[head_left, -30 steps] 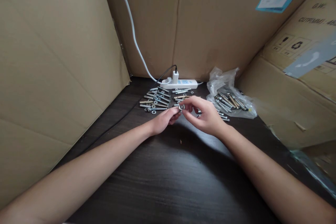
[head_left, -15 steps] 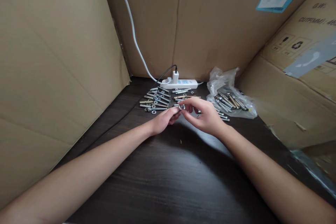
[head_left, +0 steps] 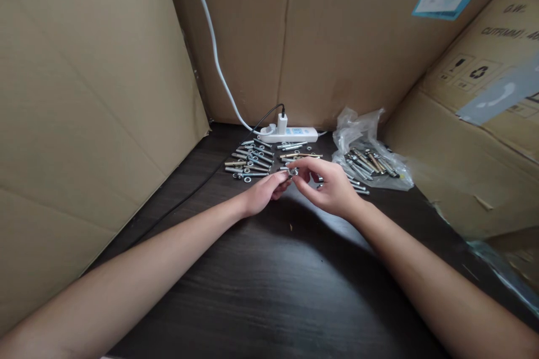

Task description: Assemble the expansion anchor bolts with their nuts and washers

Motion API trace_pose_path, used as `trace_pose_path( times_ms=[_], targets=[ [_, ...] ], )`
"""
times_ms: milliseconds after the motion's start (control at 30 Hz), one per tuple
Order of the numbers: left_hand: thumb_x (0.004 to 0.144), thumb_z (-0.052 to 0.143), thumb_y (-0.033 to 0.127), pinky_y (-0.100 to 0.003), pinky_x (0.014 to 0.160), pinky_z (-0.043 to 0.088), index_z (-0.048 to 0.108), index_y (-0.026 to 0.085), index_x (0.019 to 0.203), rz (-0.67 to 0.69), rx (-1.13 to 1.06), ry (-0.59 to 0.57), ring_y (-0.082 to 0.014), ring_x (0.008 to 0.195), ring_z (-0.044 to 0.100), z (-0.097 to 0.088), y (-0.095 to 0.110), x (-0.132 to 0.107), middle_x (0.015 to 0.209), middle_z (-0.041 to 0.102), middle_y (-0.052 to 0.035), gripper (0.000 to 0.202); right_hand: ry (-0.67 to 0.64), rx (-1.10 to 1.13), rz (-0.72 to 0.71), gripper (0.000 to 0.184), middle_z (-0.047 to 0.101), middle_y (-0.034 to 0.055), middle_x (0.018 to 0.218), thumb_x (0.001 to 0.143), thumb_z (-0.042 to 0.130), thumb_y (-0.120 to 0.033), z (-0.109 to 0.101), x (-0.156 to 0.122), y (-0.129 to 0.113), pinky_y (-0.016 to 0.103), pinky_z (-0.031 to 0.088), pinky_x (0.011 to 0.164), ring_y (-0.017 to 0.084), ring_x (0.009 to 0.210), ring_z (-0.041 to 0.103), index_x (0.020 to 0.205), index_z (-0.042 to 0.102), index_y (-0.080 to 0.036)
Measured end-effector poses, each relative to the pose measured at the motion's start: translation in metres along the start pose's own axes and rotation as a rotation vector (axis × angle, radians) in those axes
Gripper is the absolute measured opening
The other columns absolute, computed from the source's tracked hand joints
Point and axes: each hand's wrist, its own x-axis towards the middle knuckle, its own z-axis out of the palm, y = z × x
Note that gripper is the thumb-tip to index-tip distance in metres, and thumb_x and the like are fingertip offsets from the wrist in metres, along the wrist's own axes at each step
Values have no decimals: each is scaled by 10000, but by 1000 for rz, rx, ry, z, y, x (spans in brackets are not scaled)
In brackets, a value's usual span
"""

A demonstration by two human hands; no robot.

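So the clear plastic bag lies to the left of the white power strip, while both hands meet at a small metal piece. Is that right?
Not quite: in the head view, the clear plastic bag lies to the right of the white power strip. The left hand and right hand do meet at a small metal piece.

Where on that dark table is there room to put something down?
Most bare table, small specks aside, lies between the left forearm and right forearm; a smaller patch lies between the right forearm and right-hand carton. Bolts, the power strip and plastic bag crowd the far side.
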Motion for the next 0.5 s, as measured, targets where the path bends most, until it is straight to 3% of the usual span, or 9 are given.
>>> trace_pose_path(
  times_ms=[133, 300, 500],
  targets=[
    [893, 294, 380, -238, 530, 252, 377, 172, 747, 73, 34, -24, -106, 580, 256, 0, -1, 0, 667, 319, 26, 268, 4, -20, 54, 141, 557, -17, 652, 836, 561, -288, 2, -1, 1, 255, 408, 583, 120, 579, 503, 939, 547, -192],
    [888, 298, 381, -243, 565, 284, 423, 168, 797, 126, 159, -46, -120, 614, 285, 0, -2, -2, 682, 324, 19, 264, -49, -97, 75, 103, 537, -22, 654, 787, 556, -254, 2, -1, -2, 239, 366, 553, 112, 555, 464, 822, 474, -204],
    [912, 266, 313, -249, 587, 283, 424, 171, 808, 183, 250, -92, -122, 626, 285, 0, -3, -5, 689, 325, 19, 238, -84, -179, 81, 229, 490, -17, 590, 823, 507, -304, 4, -1, -2, 243, 305, 527, 115, 530, 421, 657, 383, -207]
  ],
)
